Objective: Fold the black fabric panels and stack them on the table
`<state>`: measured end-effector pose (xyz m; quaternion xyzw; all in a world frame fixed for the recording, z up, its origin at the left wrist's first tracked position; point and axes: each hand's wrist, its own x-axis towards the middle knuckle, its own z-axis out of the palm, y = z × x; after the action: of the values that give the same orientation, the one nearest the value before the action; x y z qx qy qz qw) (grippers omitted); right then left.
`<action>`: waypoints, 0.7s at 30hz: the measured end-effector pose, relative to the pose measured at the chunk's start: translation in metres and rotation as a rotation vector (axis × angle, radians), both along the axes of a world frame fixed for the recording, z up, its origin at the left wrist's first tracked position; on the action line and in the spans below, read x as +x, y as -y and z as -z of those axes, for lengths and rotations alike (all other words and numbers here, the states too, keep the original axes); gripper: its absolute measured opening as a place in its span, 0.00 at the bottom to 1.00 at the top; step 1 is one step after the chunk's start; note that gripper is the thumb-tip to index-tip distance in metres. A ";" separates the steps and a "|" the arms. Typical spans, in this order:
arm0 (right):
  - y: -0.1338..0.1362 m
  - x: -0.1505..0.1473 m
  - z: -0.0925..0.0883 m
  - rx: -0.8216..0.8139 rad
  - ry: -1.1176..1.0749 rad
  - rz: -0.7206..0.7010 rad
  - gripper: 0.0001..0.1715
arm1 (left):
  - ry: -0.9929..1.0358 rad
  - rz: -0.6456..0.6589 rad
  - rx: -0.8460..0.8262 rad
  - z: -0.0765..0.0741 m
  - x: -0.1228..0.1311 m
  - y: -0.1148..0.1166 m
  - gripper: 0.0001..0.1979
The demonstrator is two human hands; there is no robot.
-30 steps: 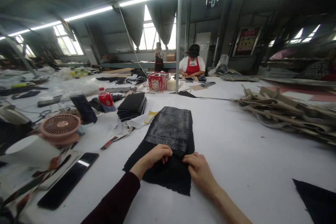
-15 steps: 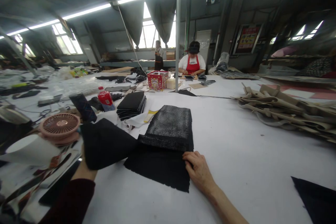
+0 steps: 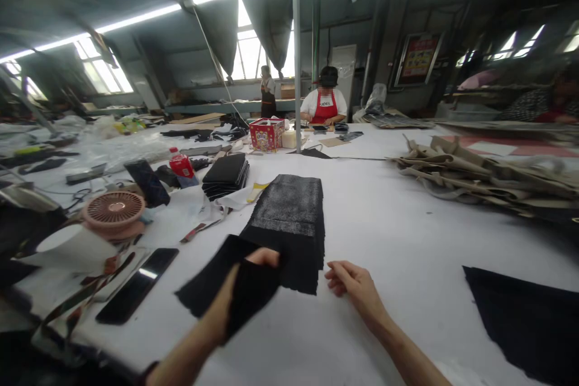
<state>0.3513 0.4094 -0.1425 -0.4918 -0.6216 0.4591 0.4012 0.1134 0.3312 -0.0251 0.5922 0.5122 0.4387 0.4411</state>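
Note:
My left hand is closed on a black fabric piece, which hangs blurred over the wrist and toward the table. Beyond it lie layered black fabric pieces, their far part speckled grey-white and their near part plain black. Just right of these layers, apart from their edge, is my right hand. Its fingers are curled together, with nothing visible in them. Part of the left hand is covered by the cloth.
A phone, a pink fan and a white roll lie at left. Behind are a stack of black pieces and a red box. Beige material is piled at right, black fabric nearer. A co-worker sits opposite.
My left hand has swung right with the black fabric piece, over the near end of the layers. My right hand has come off the layers' edge. The speckled strip is no longer folded up.

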 end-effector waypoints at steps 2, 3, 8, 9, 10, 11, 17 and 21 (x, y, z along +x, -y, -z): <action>0.016 0.023 -0.008 -0.189 -0.047 -0.058 0.35 | -0.095 0.204 0.159 0.038 0.064 0.010 0.03; 0.023 0.034 -0.012 -0.278 -0.055 -0.099 0.36 | -0.135 0.293 0.245 0.056 0.094 0.017 0.03; 0.049 0.076 -0.029 -0.343 0.103 -0.163 0.30 | -0.432 0.563 0.437 0.101 0.172 0.042 0.10; 0.052 0.080 -0.030 -0.309 0.132 -0.140 0.27 | -0.503 0.563 0.459 0.100 0.171 0.040 0.09; 0.054 0.081 -0.030 -0.277 0.158 -0.120 0.23 | -0.568 0.542 0.475 0.097 0.166 0.036 0.09; 0.054 0.081 -0.029 -0.241 0.189 -0.099 0.19 | -0.625 0.504 0.481 0.092 0.158 0.029 0.09; 0.059 0.067 -0.013 -0.044 0.377 0.066 0.15 | -0.875 0.376 0.370 0.087 0.115 0.005 0.08; 0.072 0.053 0.009 0.115 0.500 0.184 0.15 | -0.924 0.387 0.383 0.096 0.112 0.008 0.07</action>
<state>0.4047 0.3378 -0.1512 -0.6206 -0.6791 0.2490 0.3028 0.2252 0.3231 -0.1210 0.8770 0.4453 0.1287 0.1266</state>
